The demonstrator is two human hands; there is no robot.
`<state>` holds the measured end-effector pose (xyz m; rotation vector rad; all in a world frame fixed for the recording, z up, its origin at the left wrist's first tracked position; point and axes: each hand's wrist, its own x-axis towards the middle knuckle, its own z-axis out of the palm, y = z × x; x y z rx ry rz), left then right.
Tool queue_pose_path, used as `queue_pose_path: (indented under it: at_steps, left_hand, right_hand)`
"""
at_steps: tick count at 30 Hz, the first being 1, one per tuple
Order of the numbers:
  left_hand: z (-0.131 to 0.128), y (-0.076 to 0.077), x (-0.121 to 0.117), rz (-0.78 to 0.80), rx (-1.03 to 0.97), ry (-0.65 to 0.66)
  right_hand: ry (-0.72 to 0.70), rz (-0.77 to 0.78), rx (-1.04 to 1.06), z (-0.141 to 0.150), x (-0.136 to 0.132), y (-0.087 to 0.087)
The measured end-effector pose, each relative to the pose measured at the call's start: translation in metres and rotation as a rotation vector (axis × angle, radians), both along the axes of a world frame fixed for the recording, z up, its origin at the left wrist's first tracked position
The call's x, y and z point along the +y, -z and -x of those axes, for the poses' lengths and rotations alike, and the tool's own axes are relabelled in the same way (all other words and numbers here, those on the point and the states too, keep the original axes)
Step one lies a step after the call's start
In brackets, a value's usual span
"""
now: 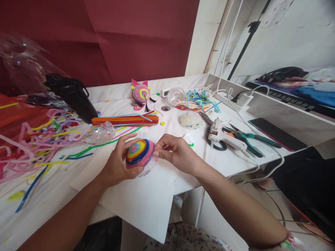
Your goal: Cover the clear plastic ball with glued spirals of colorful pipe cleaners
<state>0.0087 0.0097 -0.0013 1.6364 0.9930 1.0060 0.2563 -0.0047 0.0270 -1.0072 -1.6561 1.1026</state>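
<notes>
A clear plastic ball (140, 153) has fuzzy pipe cleaners coiled over its top in pink, light blue, yellow, orange, dark blue and pink rings; its lower part is bare. My left hand (116, 165) is closed around its left side, thumb across the front and fingers behind. At the ball's right edge, my right hand (178, 153) pinches a pink pipe cleaner (156, 159) between thumb and forefinger. Most of that strand is hidden by the fingertips. Under both hands lies a white paper sheet (138, 202) that hangs over the table's front edge.
Loose pipe cleaners (39, 139) cover the left side, near a black bottle (72, 97) and an orange bundle (125, 120). A decorated pink ball (141, 92) stands at the back. On the right are a glue gun (222, 134), pliers (251, 139), white cables and a phone (277, 133).
</notes>
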Motion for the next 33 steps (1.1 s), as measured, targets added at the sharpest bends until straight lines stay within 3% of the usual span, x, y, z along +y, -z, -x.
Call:
queue_pose_path:
  at_steps: [5, 12, 18, 33]
  left_hand:
    - [0.0023, -0.0036, 0.0000, 0.010, 0.006, 0.048]
    - [0.0032, -0.0063, 0.0007, 0.030, 0.021, 0.063]
    - [0.0048, -0.0025, 0.0034, -0.005, -0.047, 0.118]
    - [0.0029, -0.0071, 0.0010, 0.054, -0.065, 0.085]
  right_hand:
    - [-0.035, 0.185, 0.073, -0.0012, 0.0030, 0.0050]
    - [-0.025, 0.267, 0.124, 0.0023, 0.0033, 0.0023]
    - [-0.087, 0.306, 0.292, 0.0026, 0.0020, -0.0034]
    - [-0.008, 0.216, 0.353, 0.0077, -0.0046, 0.0054]
